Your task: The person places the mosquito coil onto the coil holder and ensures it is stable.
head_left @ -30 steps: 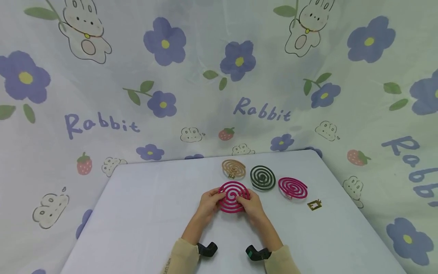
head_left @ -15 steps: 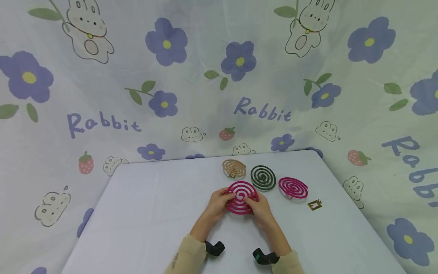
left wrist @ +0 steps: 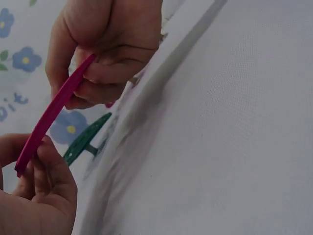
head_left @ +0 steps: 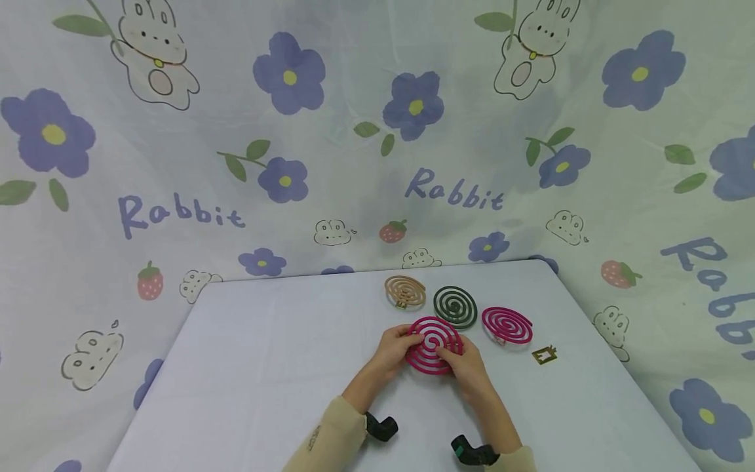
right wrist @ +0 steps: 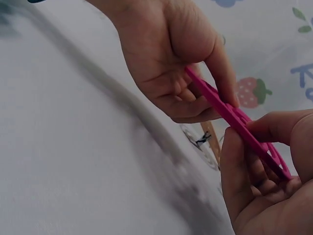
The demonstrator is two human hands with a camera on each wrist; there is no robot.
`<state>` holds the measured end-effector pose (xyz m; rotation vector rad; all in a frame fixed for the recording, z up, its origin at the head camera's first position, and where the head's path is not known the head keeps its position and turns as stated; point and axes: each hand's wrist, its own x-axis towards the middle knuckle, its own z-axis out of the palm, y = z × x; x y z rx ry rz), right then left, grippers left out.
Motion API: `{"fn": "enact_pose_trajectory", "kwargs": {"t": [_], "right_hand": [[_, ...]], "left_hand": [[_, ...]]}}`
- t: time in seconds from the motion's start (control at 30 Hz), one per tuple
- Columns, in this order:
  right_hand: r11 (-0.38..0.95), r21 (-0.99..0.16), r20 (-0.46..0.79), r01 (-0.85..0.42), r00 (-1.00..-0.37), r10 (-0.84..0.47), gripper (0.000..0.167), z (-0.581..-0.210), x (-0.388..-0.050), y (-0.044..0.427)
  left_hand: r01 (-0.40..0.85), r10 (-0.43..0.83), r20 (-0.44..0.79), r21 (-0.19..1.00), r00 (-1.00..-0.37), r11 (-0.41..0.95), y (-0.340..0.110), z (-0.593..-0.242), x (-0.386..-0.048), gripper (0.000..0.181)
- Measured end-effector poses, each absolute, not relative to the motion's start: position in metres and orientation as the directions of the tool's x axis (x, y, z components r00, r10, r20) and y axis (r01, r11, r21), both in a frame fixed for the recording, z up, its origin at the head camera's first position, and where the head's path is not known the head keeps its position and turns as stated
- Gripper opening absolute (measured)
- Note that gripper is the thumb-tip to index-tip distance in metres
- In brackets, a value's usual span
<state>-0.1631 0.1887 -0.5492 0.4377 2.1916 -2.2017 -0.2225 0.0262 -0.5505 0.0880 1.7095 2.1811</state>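
Both hands hold a pink mosquito coil [head_left: 432,346] above the table, tilted up so that its spiral faces the head view. My left hand [head_left: 394,349] pinches its left edge, thumb on the near face and fingers behind. The right hand [head_left: 469,367] pinches the opposite edge in the same way. Edge-on, the coil [left wrist: 54,110] looks thin and slightly bowed in the left wrist view. Behind it lie a tan coil [head_left: 405,291], a dark green coil [head_left: 455,307] and a second pink coil [head_left: 507,325].
A small gold-coloured metal stand [head_left: 544,354] lies to the right of the second pink coil. A white cloth covers the table [head_left: 265,354]. Patterned curtains [head_left: 354,151] rise behind the table and along its sides.
Both hands have moved to the right in the head view with the pink coil between them, and slightly nearer. The grip looks the same. The other coils and the stand stay put.
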Motion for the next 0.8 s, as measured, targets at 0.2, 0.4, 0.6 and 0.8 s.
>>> {"fn": "enact_pose_trajectory", "kwargs": {"t": [0.2,0.4,0.6,0.8], "right_hand": [[-0.011,-0.983,-0.18,0.182,-0.962,0.207,0.046,-0.549,-0.156,0.203],[-0.016,-0.982,-0.186,0.188,-0.956,0.225,0.052,-0.547,-0.144,0.219],[-0.004,-0.979,-0.197,0.202,-0.949,0.248,0.058,-0.539,-0.135,0.232],[-0.021,-0.977,-0.208,0.211,-0.936,0.285,0.057,-0.536,-0.131,0.242]], "left_hand": [[-0.249,0.337,-0.186,0.956,-0.923,-0.154,0.044,-0.549,-0.222,0.032],[-0.283,0.37,-0.213,0.948,-0.904,-0.145,0.062,-0.55,-0.219,0.031],[-0.302,0.426,-0.214,0.941,-0.879,-0.151,0.077,-0.546,-0.215,0.027],[-0.32,0.448,-0.219,0.933,-0.867,-0.164,0.091,-0.538,-0.212,0.025]]}}
